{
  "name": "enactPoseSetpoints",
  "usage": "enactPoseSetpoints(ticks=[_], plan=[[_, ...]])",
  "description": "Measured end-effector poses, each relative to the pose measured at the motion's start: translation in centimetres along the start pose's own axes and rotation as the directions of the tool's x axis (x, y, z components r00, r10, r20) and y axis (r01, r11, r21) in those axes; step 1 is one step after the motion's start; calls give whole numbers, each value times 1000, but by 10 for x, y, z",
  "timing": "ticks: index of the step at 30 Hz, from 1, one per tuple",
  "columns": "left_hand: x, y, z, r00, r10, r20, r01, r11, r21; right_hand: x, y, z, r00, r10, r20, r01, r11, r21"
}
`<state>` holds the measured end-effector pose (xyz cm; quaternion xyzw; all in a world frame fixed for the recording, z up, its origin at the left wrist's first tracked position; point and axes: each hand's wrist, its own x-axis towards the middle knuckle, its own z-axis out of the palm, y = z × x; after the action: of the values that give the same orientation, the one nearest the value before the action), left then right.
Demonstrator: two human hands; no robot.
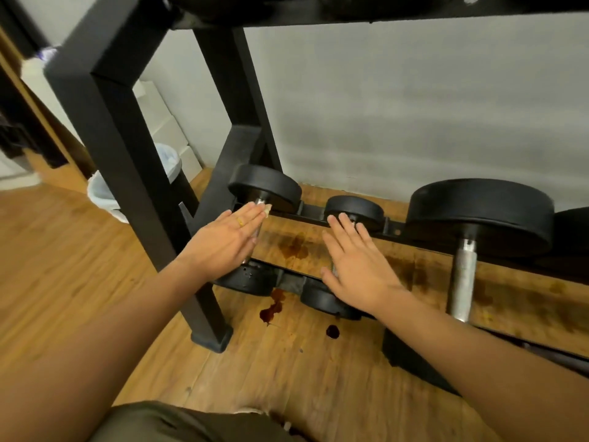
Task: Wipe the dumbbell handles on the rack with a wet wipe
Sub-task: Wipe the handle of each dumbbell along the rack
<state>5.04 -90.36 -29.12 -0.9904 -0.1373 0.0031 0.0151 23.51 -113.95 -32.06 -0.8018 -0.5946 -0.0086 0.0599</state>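
Head view, low tier of rack (395,226). Counts three dumbbells whole, a fourth (573,224) cut by the right edge, two hands, one wipe, one bin (102,193). Finds left hand (223,240) flat, fingers straight and together, pressing wipe (267,209) onto left dumbbell (267,185) handle, just beside front post (127,186). Finds right hand (357,266) flat, fingers straight, barely apart, over middle dumbbell (366,208) handle. Leaves stained floor (293,247) bare between hands, and a wider gap to right dumbbell (463,279)

Dumbbells (463,275) across the black rack (118,148)
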Motion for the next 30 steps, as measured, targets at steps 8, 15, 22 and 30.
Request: enactPoseSetpoints(ticks=[8, 15, 22, 30], plan=[[-2, -24, 14, 998, -46, -33, 43, 997, -69, 70, 50, -11, 945, -323, 60, 328, 915, -237], [1, -34, 19, 988, -117, -106, 94, 976, -197, 99, 68, -5, 918, -396, -25, 381, 897, -222], [18, -42, 30, 908, -416, 58, 327, 613, -720, 98, 74, 8, 897, -425, -124, 384, 887, -258], [41, -47, 34, 815, -566, 127, 232, 118, -966, 99, 74, 10, 896, -426, -125, 374, 876, -304]])
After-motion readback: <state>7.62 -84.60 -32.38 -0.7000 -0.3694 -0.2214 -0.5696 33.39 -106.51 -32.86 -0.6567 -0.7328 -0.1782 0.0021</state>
